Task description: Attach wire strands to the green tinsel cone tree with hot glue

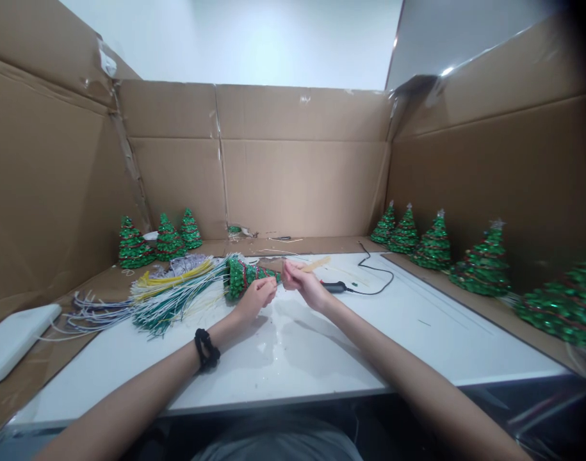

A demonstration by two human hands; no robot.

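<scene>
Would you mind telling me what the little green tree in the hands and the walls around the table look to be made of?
Green tree: seemingly shiny plastic or foil bits, since it glitters, with red strands. Walls: plain brown corrugated cardboard, matte, with creases and tape.

Both arms reach forward, left hand point(257, 296) and right hand point(302, 282) pinched together.

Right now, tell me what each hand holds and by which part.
The left hand grips a small green tree, lying on its side, near its pointed top. The right hand pinches at that tip; whether it holds something cannot be told.
</scene>
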